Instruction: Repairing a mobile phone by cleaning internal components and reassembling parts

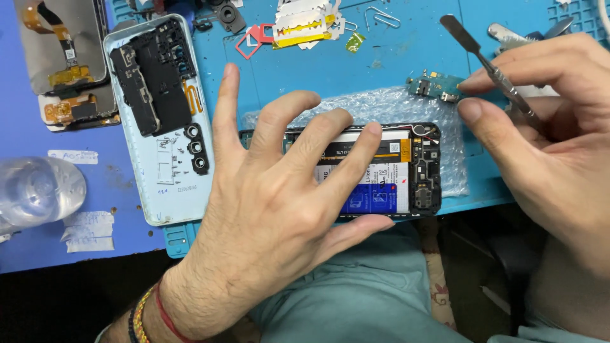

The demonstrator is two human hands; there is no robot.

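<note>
Pressing down with spread fingers (356, 149), the left hand (267, 209) lies flat over the opened phone (413, 171), its fingertips resting on the exposed battery (381, 184) and its thumb along the phone's near edge. The right hand (553, 140) has its fingers pinched narrow around a thin metal spudger (489, 63), thumb and forefinger closed on the shaft, the flat blade pointing up and away to the far left. Its fingertips sit just beside a small green circuit board (435, 86) that lies on the blue mat (381, 63), apart from the phone.

The phone rests on a sheet of bubble wrap (394, 105) at the near edge of the worktop (38, 228), above the person's lap. To the left of the left hand lies a pale blue back cover (171, 184), inner side up, with a black frame part (149, 79) on top of it. Farther left are a detached screen (63, 57) with orange flex cables and a clear plastic bottle (38, 190). At the far edge of the mat lie a pile of white and yellow card pieces (308, 25) and a paper clip (381, 18).
</note>
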